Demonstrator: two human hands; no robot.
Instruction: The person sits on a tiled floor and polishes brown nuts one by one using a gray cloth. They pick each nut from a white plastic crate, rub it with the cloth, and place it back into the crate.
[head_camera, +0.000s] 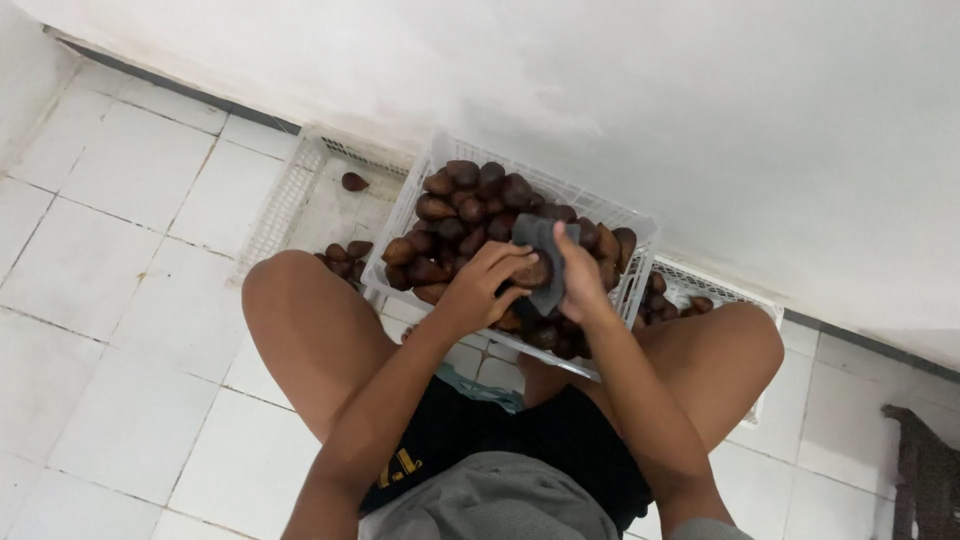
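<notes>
A white plastic crate (405, 215) heaped with brown, scaly, pear-shaped fruits (470, 195) stands on the floor between my knees. Over the crate my left hand (480, 285) grips one brown fruit (533, 273). My right hand (580, 272) holds a dark grey cloth (545, 245) that wraps around that fruit. The two hands touch each other around the fruit.
A second white crate (285, 200) at the left holds a few fruits (352, 181). A third crate (700, 285) with fruits sits behind my right knee. A white wall runs behind the crates. White floor tiles lie to the left, and a dark wooden object (925, 460) stands at the lower right.
</notes>
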